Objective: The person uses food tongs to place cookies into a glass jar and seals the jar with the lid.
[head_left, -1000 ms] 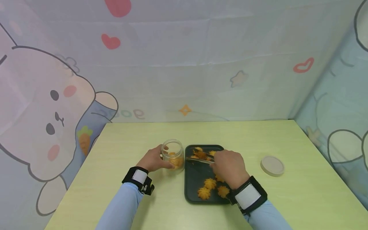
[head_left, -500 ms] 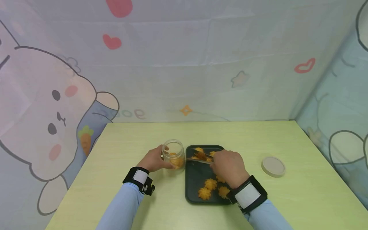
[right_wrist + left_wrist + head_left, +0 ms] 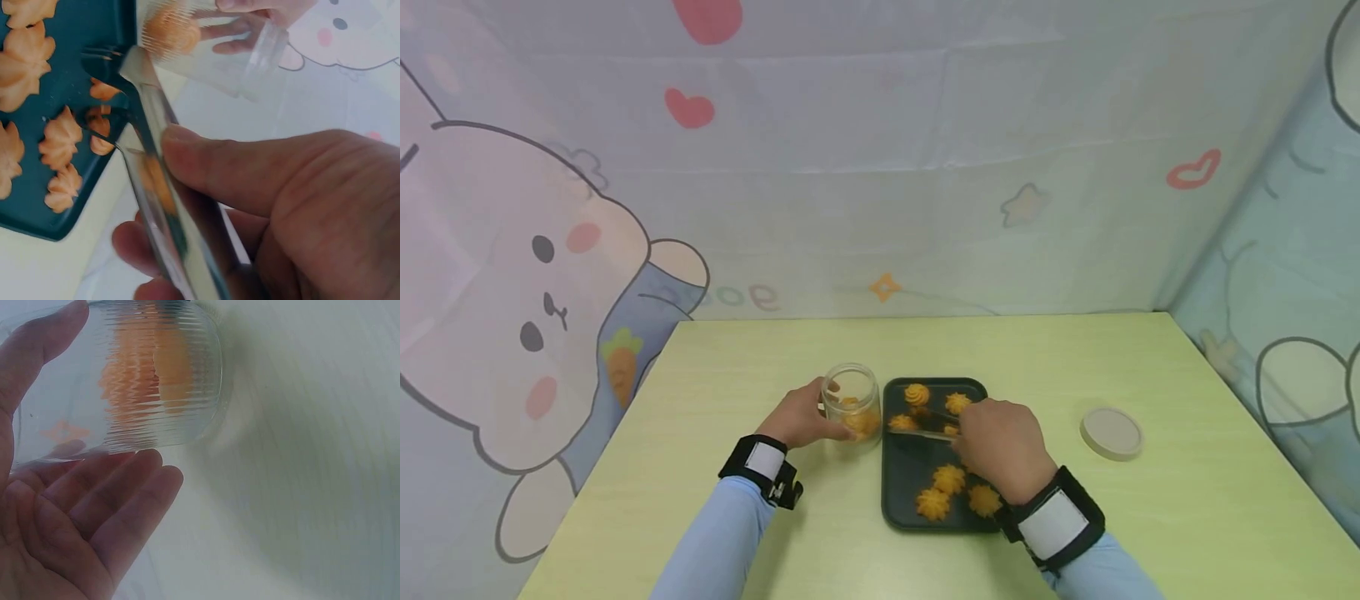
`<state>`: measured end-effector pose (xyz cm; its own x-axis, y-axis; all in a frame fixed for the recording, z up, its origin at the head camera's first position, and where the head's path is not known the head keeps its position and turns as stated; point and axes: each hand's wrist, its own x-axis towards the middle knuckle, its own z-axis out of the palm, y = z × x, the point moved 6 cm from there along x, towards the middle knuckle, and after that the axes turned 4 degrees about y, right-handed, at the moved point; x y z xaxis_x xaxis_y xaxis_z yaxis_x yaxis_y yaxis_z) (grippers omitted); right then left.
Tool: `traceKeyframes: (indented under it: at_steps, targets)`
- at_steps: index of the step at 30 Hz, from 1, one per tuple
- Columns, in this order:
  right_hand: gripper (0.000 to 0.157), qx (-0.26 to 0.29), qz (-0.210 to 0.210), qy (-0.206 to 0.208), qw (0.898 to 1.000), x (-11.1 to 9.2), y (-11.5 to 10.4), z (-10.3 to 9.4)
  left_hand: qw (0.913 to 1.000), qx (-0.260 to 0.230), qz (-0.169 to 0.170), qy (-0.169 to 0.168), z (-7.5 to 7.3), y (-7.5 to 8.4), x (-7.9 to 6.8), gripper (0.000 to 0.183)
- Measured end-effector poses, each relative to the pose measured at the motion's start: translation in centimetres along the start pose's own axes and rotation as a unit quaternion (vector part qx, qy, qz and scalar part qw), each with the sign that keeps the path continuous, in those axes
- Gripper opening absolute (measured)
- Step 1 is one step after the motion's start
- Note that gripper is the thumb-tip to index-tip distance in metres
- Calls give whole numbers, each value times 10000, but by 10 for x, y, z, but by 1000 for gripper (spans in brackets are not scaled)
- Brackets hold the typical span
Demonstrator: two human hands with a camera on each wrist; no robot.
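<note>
My left hand (image 3: 801, 417) holds an open glass jar (image 3: 868, 398), its thumb and fingers on the jar's sides. Piped orange-yellow cookies (image 3: 144, 369) lie at the bottom of the jar. In my right hand (image 3: 1006, 446) is a pair of metal tongs (image 3: 147, 81), gripped between thumb and fingers. Their tips are spread apart over the far half of a dark green tray (image 3: 910, 475), close by a cookie (image 3: 901, 422) near its left edge. More cookies (image 3: 932, 504) sit on the tray's near half. Part of the tray is hidden beneath the right hand.
A round, pale lid (image 3: 1112, 433) lies on the light yellow table (image 3: 1037, 358), to the right of the tray. The jar stands just left of the tray. A printed cloth backdrop (image 3: 850, 167) rises behind the table's far edge.
My right hand and the tongs have shifted slightly toward me. Cookies on the tray's far half that the tongs overlapped now show more plainly. The left hand and jar stay in place.
</note>
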<state>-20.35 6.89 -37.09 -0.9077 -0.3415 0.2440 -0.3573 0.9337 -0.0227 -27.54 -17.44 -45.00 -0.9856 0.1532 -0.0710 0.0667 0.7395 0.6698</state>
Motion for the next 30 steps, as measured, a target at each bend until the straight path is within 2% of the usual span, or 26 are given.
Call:
traceKeyframes:
  at_steps: [7,15,30]
  targets:
    - [43,37,83,10,10000,2,3,11,10000,-18,36,-73,5,-5,2,81]
    - [45,42,37,199,9998,3,3,14,10000,-28,48,-10,1,-2,1,81]
    - [36,244,407,-302,9984,-1,10,13,10000,14,-38,-28,0,-4,3,80]
